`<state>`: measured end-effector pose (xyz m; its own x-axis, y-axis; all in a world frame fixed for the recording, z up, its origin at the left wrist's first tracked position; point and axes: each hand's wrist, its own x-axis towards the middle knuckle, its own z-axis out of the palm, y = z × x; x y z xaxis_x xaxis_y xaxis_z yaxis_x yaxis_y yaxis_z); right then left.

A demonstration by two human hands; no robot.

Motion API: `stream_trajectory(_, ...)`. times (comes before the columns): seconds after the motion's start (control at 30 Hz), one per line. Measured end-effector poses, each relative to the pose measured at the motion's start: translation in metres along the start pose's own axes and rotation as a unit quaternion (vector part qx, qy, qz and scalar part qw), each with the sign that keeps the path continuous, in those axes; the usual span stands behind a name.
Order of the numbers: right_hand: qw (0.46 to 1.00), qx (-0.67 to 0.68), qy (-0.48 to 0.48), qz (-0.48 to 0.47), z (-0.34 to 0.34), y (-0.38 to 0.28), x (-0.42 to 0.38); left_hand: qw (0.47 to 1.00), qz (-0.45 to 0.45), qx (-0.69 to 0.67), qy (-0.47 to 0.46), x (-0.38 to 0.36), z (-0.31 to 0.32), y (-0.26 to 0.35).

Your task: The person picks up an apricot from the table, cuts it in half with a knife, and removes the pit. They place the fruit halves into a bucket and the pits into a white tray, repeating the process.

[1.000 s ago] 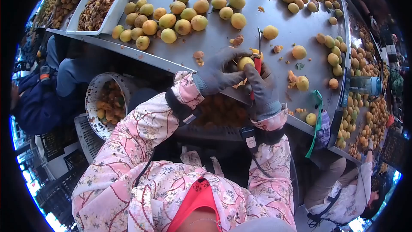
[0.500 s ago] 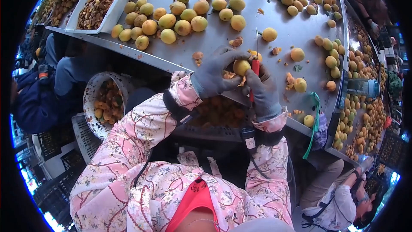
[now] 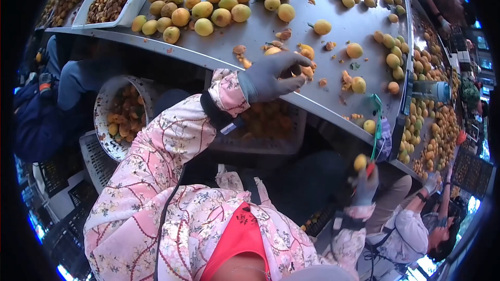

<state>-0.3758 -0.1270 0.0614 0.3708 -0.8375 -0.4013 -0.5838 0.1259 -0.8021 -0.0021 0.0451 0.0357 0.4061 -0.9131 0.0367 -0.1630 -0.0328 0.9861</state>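
My left hand [image 3: 273,77], in a grey glove, is held over the front edge of the metal table [image 3: 333,96], fingers curved and apart with nothing between them. Just beyond it lie cut fruit pieces [image 3: 307,54] and scraps. My right hand [image 3: 365,184], gloved too, is low at the right, below the table edge, closed on a red-handled knife [image 3: 370,168]. A yellow fruit [image 3: 360,163] shows right beside its fingers; whether they touch it is unclear. A green strap [image 3: 376,125] hangs from the table edge just above that hand.
Whole fruits [image 3: 203,27] are spread over the table. A white tray of pits [image 3: 148,0] stands at the back left. Below are a white bucket of fruit pieces [image 3: 100,119] and a crate [image 3: 291,143]. A bottle [image 3: 432,91] lies right; a person in white [image 3: 409,234] sits lower right.
My hands have come apart. The right one moved down and right with the knife, away from the table. The left one let go of the fruit and opened.
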Motion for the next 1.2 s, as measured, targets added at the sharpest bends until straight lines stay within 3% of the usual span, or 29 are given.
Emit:
stream_trajectory(0.1,0.965,-0.003,0.249,0.081,-0.052,0.159,-0.079,0.999,0.0,-0.052,-0.002,-0.003,0.004,-0.008)
stream_trajectory(0.13,0.952,0.02,0.278,0.13,-0.059,0.212,-0.097,0.974,0.165,0.145,0.053,0.003,0.0,-0.025)
stream_trajectory(0.17,0.928,0.036,0.321,0.187,-0.071,0.257,-0.144,0.888,0.33,0.305,0.1,0.007,0.002,-0.047)
stream_trajectory(0.2,0.908,0.097,0.342,0.223,-0.07,0.281,-0.187,0.949,0.25,0.178,0.076,0.001,0.006,-0.046)
stream_trajectory(0.23,0.882,0.162,0.361,0.254,-0.06,0.3,-0.209,0.996,0.063,0.056,0.019,0.001,0.001,-0.051)
stream_trajectory(0.27,0.874,0.114,0.367,0.298,-0.056,0.321,-0.225,0.996,-0.023,-0.085,0.027,-0.003,0.004,-0.036)
stream_trajectory(0.3,0.867,0.07,0.363,0.335,-0.053,0.341,-0.237,0.991,-0.079,-0.086,0.06,-0.006,0.011,-0.029)
stream_trajectory(0.33,0.859,0.073,0.385,0.329,-0.044,0.364,-0.247,0.996,-0.006,-0.07,0.056,-0.003,0.004,-0.046)
stream_trajectory(0.4,0.85,0.105,0.389,0.341,-0.025,0.381,-0.257,0.987,-0.061,-0.113,0.094,-0.013,0.015,-0.045)
stream_trajectory(0.43,0.844,0.128,0.374,0.363,-0.02,0.355,-0.258,0.982,-0.079,-0.132,0.114,-0.014,0.015,-0.044)
stream_trajectory(0.53,0.858,0.083,0.381,0.334,-0.024,0.377,-0.257,0.973,-0.093,-0.173,0.121,-0.014,0.014,-0.045)
stream_trajectory(0.63,0.893,-0.015,0.379,0.241,-0.039,0.432,-0.235,0.978,-0.074,-0.145,0.13,-0.017,0.016,-0.045)
stream_trajectory(0.73,0.935,-0.091,0.334,0.08,-0.058,0.452,-0.203,0.976,-0.065,-0.167,0.126,-0.015,0.006,-0.038)
stream_trajectory(0.77,0.902,-0.152,0.392,0.099,-0.02,0.321,-0.168,0.977,-0.071,-0.152,0.131,-0.015,0.002,-0.028)
stream_trajectory(0.8,0.914,-0.028,0.386,0.119,0.002,0.237,-0.14,0.982,-0.022,-0.144,0.121,-0.011,-0.005,-0.032)
stream_trajectory(0.83,0.939,-0.021,0.334,0.075,0.009,0.199,-0.118,0.973,-0.013,-0.194,0.123,-0.008,-0.01,-0.032)
stream_trajectory(0.9,0.971,0.124,0.174,-0.111,0.022,0.148,-0.064,0.957,-0.03,-0.246,0.148,-0.007,-0.014,-0.029)
stream_trajectory(0.97,0.942,0.02,0.219,-0.254,0.076,0.037,-0.028,0.951,-0.066,-0.253,0.167,-0.008,-0.022,-0.021)
stream_trajectory(1.1,0.949,0.045,-0.009,-0.311,0.154,-0.11,0.041,0.943,-0.087,-0.284,0.153,-0.007,-0.026,-0.019)
stream_trajectory(1.17,0.948,-0.03,-0.104,-0.298,0.195,-0.164,0.072,0.965,-0.075,-0.2,0.151,-0.004,-0.026,-0.025)
stream_trajectory(1.2,0.932,-0.075,-0.097,-0.34,0.22,-0.175,0.106,0.967,-0.101,-0.188,0.142,-0.005,-0.029,-0.021)
